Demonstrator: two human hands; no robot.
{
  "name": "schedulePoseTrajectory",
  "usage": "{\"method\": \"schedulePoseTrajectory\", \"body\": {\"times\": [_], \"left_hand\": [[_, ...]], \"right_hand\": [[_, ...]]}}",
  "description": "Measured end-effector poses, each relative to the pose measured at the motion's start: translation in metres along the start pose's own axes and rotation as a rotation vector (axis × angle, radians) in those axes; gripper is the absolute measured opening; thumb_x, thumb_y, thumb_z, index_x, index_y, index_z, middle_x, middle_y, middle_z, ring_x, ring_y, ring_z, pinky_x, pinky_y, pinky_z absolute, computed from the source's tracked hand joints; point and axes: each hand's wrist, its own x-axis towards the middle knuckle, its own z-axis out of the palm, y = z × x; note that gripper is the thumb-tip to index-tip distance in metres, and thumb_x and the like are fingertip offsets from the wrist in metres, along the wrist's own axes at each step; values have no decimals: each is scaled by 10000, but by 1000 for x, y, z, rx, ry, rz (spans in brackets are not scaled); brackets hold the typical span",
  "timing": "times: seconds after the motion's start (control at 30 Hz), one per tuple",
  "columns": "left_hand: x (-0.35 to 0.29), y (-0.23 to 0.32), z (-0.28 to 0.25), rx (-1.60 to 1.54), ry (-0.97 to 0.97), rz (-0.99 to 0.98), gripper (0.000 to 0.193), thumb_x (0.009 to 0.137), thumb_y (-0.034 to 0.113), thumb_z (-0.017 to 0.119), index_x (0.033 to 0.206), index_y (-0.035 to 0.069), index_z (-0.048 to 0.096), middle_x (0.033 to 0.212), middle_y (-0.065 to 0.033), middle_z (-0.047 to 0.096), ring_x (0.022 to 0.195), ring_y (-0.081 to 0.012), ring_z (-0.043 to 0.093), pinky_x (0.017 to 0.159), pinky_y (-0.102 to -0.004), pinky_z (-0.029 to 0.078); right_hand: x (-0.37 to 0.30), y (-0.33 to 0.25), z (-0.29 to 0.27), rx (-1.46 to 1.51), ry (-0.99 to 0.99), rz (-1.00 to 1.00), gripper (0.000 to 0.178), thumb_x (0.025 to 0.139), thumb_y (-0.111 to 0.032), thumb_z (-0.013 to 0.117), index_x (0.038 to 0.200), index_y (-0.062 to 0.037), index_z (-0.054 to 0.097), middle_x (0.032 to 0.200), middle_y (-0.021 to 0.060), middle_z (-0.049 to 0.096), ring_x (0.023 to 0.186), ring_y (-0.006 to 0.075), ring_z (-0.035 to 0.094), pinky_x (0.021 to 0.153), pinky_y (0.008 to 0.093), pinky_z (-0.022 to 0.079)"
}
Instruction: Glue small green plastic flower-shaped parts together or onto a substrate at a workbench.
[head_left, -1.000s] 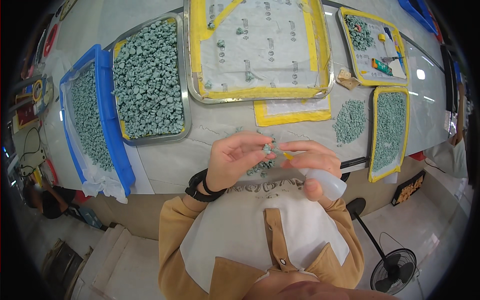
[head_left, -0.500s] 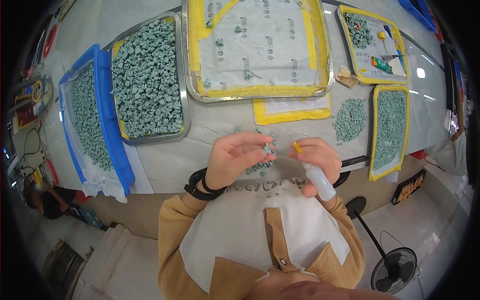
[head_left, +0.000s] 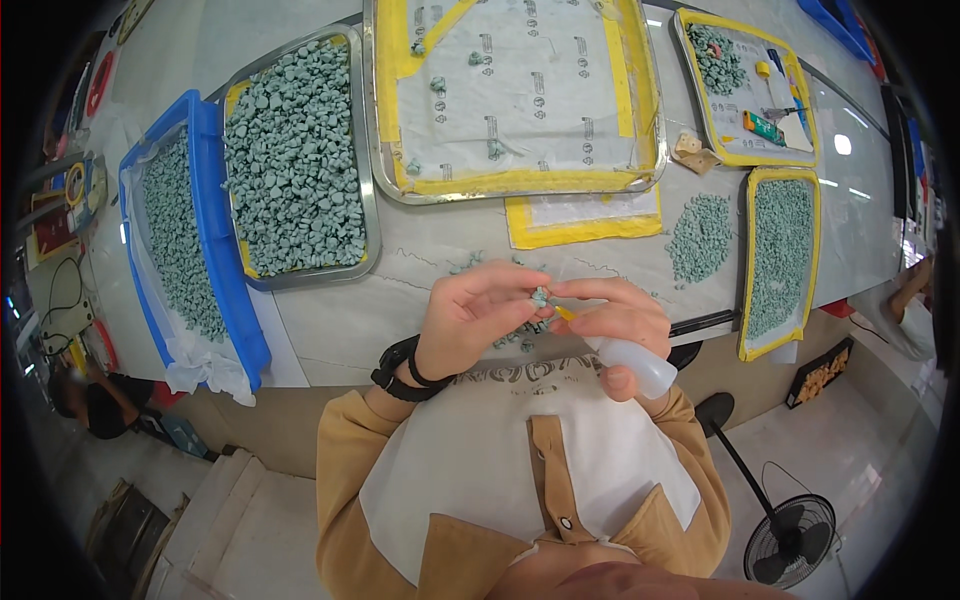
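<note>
Right hand (head_left: 620,318) has swung back in toward the left since half a second ago, when it stood apart with its bottle tip raised; the tip now points at the work again. Left hand (head_left: 460,318) has barely shifted.

Piece in hand: a small blue-green lump (head_left: 540,297), angular and uneven in outline, with paler patches catching the light. Too small to tell whether it is one stone or several joined. It sits at the left fingertips, pinched between thumb and fingers, above the table (head_left: 330,325) and in front of the chest.

Right grip: fingers and thumb wrapped about a translucent white squeeze bottle (head_left: 645,370), lying aslant, its yellow tip (head_left: 564,313) just beside the lump. Index finger reaches forward near the lump; contact of finger or tip cannot be told.

Beneath the hands, loose stones (head_left: 515,341) of like colour, partly hidden. Beyond, a wide metal tray (head_left: 530,190) edged in yellow. Leftward, a tray heaped with coarser stones (head_left: 295,170); rightward, a loose patch of finer ones (head_left: 700,240).
</note>
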Motion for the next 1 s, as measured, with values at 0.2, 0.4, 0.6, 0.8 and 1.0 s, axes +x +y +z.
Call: {"method": "schedulePoseTrajectory", "body": {"times": [0.2, 0.4, 0.6, 0.8, 1.0], "left_hand": [[1, 0, -1, 7, -7, 17, 292, 897, -85, 530, 1185, -93, 578, 1144, -147, 596, 1008, -211, 644, 885, -325, 552], [0, 2, -1, 8, 8, -15, 289, 902, -78, 532, 1187, -93, 575, 1139, -141, 601, 996, -215, 655, 891, -323, 551], [0, 3, 1, -29, 17, -32, 283, 907, -68, 537, 1186, -92, 575, 1138, -138, 602, 996, -218, 660, 889, -323, 550], [4, 5, 2, -3, -8, -53, 286, 898, -65, 544, 1181, -82, 581, 1120, -141, 603, 979, -221, 661, 875, -322, 552], [-3, 4, 7, 32, 84, 10, 270, 876, -36, 567, 1142, -67, 595, 1088, -151, 602, 893, -208, 647, 819, -330, 554]], "right_hand": [[2, 2, 0, -45, -19, -19, 381, 935, -382, 519, 918, -24, 647, 900, 171, 708, 814, 291, 689, 615, 343, 507], [0, 2, 1, -42, 21, -30, 376, 944, -374, 510, 919, -21, 637, 890, 161, 708, 803, 295, 692, 596, 335, 512], [-1, 3, -1, -9, 8, -37, 364, 944, -362, 510, 909, -20, 632, 848, 147, 704, 838, 315, 700, 585, 347, 523], [0, 1, -4, -78, 3, -28, 339, 912, -348, 548, 917, -20, 636, 874, 160, 698, 825, 318, 693, 611, 358, 528], [-12, 14, -26, -620, -155, 91, 311, 678, -58, 651, 989, -58, 637, 909, 63, 595, 913, 275, 546, 760, 375, 465]]}}
